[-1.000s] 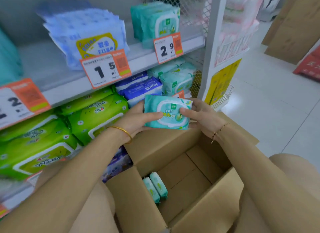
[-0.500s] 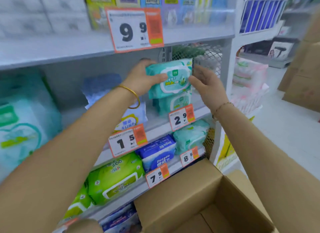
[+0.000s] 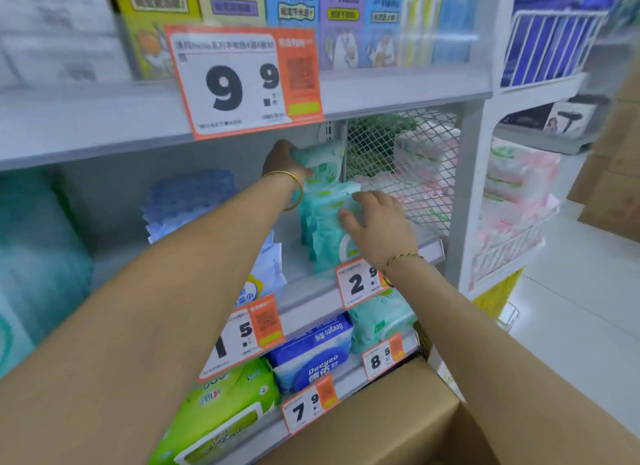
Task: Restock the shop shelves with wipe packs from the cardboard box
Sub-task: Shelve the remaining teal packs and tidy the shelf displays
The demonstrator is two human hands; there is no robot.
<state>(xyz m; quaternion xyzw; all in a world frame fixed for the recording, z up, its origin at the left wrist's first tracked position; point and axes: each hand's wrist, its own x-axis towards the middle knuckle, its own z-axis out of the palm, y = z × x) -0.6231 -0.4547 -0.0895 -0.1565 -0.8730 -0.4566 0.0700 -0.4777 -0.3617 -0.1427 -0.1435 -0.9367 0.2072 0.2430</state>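
Left hand (image 3: pixel 284 160) fingers grip a teal wipe pack (image 3: pixel 322 161) at the shelf (image 3: pixel 311 291) back, above the stacked packs (image 3: pixel 329 222). Right hand (image 3: pixel 379 222) fingers spread, resting on that stack.

Boxes (image 3: pixel 294 21) read "Hello"; blue pack (image 3: pixel 311 357) "Deeyeo" (tag (image 3: pixel 244 82) "9 9").

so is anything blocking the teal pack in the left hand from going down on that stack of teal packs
Nothing visible does. The left hand holds the teal pack just above the stack; the right hand rests on the stack's front, not its top.
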